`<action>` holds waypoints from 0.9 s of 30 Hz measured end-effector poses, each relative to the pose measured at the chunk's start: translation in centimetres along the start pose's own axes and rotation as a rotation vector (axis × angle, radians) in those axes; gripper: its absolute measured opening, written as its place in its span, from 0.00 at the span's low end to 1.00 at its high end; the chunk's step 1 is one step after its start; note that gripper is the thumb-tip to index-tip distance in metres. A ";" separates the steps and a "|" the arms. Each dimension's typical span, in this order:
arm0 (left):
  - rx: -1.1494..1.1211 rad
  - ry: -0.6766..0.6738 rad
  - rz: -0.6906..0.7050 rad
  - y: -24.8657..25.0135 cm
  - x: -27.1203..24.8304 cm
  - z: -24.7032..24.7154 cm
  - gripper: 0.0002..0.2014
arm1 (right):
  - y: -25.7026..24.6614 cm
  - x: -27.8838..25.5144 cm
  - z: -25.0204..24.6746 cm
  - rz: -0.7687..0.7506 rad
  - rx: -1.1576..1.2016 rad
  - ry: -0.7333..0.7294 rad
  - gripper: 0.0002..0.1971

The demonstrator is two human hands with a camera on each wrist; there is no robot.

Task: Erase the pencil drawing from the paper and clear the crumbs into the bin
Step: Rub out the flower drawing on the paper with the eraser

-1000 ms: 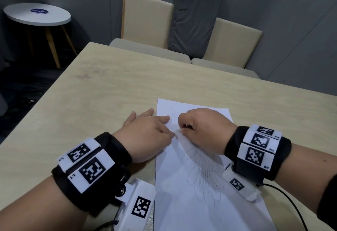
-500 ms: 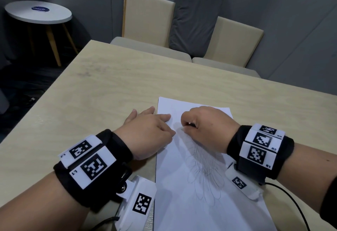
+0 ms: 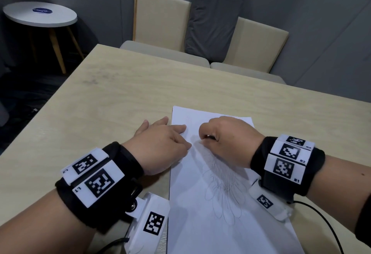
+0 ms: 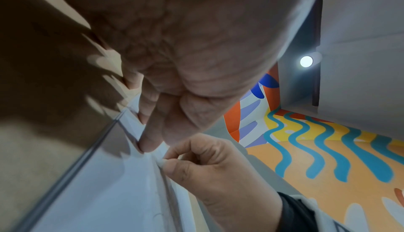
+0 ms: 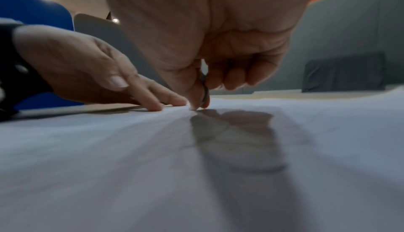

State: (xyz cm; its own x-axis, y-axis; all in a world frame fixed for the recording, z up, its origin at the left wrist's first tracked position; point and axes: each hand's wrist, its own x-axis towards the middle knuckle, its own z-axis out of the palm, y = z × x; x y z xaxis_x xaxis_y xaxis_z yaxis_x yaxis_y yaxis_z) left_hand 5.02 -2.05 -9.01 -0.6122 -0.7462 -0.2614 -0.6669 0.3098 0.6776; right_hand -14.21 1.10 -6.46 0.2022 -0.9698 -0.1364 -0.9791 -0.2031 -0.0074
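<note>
A white sheet of paper (image 3: 216,223) lies on the wooden table (image 3: 120,101), with a looping pencil drawing (image 3: 222,195) on its middle. My left hand (image 3: 162,143) lies flat with straight fingers pressing the paper's left edge near its top. My right hand (image 3: 226,139) has curled fingers and pinches a small white eraser (image 4: 162,162) between thumb and forefinger, its tip down on the paper just above the drawing. In the right wrist view the eraser (image 5: 193,108) touches the sheet beside the left hand's fingertips (image 5: 156,107). No bin is in view.
Two beige chairs (image 3: 160,19) with a grey cushion (image 3: 216,13) stand behind the table's far edge. A small round white side table (image 3: 40,14) is at the far left. A black cable (image 3: 325,219) trails from my right wrist across the table.
My right hand has shifted slightly right and away over the top of the drawing. The left hand has stayed pressed on the paper's edge.
</note>
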 end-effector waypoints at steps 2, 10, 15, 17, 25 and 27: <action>-0.001 0.000 0.010 0.0 0.0 0.1 0.20 | 0.5 0.1 -0.3 0.053 -0.034 0.018 0.07; -0.004 0.002 0.018 -0.1 0.1 0.1 0.21 | 0.7 -0.2 -0.6 0.070 -0.012 -0.004 0.06; -0.015 0.008 0.015 0.0 -0.1 0.0 0.21 | 0.2 -0.4 -0.2 0.026 0.027 -0.016 0.06; -0.007 0.010 0.018 0.1 -0.1 0.1 0.23 | 0.8 -0.3 -0.5 0.081 -0.010 -0.011 0.06; 0.000 0.003 0.010 0.3 -0.4 -0.1 0.19 | 1.1 -0.6 -0.4 0.080 0.015 0.004 0.07; 0.010 0.002 0.002 0.3 -0.5 -0.1 0.14 | 1.3 -0.5 -0.4 0.093 0.019 0.028 0.07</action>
State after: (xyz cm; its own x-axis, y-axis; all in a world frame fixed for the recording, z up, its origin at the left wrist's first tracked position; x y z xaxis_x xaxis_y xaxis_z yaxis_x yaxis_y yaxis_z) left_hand 5.16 -1.69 -8.59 -0.6127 -0.7468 -0.2587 -0.6698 0.3168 0.6716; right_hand -15.53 1.31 -5.97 0.1103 -0.9878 -0.1097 -0.9939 -0.1094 -0.0146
